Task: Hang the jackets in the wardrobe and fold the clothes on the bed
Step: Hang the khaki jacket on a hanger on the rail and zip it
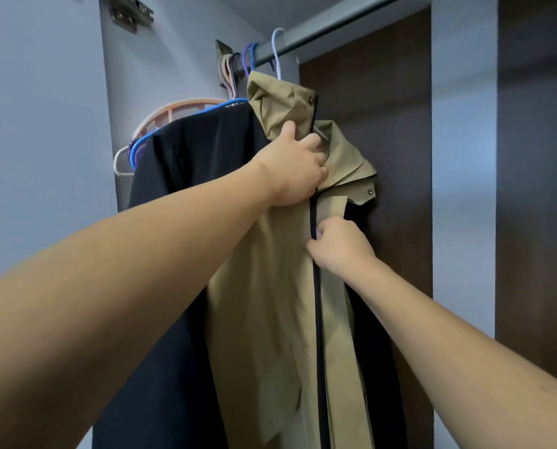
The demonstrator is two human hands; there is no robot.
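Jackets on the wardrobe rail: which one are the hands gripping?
The khaki jacket, the right-hand one: the left hand grips its collar, the right hand pinches its zip edge. The black jacket beside it hangs untouched.

Home bedroom wardrobe: hanging rail (306, 40), plastic hangers (238, 72), hung jackets (280, 286).

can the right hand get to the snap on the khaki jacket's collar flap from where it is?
Probably yes. The right hand pinches the khaki jacket at the zip, just below the snap; nothing lies between them, but it must drop its grip first.
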